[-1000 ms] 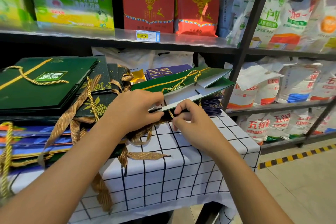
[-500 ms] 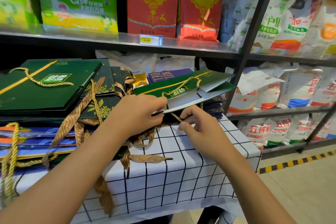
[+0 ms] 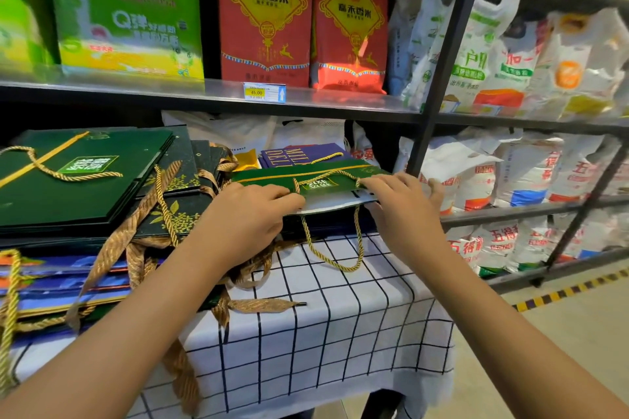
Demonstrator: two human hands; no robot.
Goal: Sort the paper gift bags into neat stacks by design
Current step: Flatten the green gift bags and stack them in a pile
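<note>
Fingers of the left hand (image 3: pixel 248 214) curl over the near left edge of a green gift bag (image 3: pixel 306 177), pinching it; the right hand (image 3: pixel 401 207) lies flatter, fingers nearly straight, pressing the bag's right end. Bag sits flat at the far right of the checked tablecloth (image 3: pixel 333 333), atop a purple bag (image 3: pixel 289 155). One gold cord handle (image 3: pixel 332 248) dangles off the near edge.

Matching green stack (image 3: pixel 78 180) lies well apart, far left. Judgement: tuck the loose cord onto the bag face first, keep both edges gripped so it stays folded flat, then carry left above the tangled ribbon handles (image 3: pixel 136 235) and square corners on landing.
</note>
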